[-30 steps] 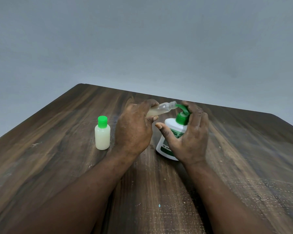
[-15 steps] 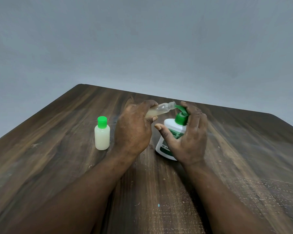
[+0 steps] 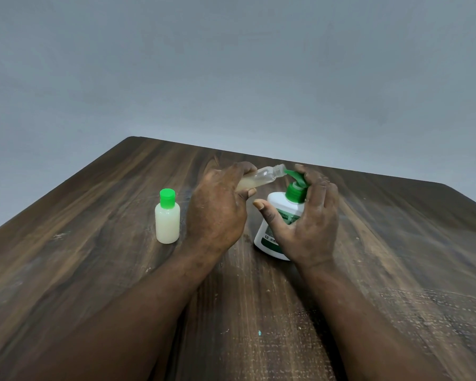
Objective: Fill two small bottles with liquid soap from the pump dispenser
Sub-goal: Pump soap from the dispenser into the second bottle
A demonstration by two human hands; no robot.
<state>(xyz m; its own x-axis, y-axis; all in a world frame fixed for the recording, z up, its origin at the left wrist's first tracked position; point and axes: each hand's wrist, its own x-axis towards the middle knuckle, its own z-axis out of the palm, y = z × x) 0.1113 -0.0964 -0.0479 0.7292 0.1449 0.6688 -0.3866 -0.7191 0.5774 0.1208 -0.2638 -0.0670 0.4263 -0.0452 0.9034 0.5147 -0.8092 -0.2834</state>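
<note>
A white pump dispenser (image 3: 276,213) with a green pump head stands at the table's middle. My right hand (image 3: 305,215) is around it, fingers resting on the pump head, thumb stretched along the body's front. My left hand (image 3: 217,207) grips a small clear uncapped bottle (image 3: 261,177), tilted almost sideways with its mouth against the green nozzle; pale soap lies in its lower part. A second small bottle (image 3: 167,221), full of milky soap and closed with a green cap, stands upright to the left.
The dark wooden table (image 3: 94,243) has its far edge just behind the hands, and a grey wall rises behind it. A tiny teal speck (image 3: 259,332) lies near the front.
The green pump head has risen a little under my right fingers. The tilted bottle stays at the nozzle; both hands are otherwise still.
</note>
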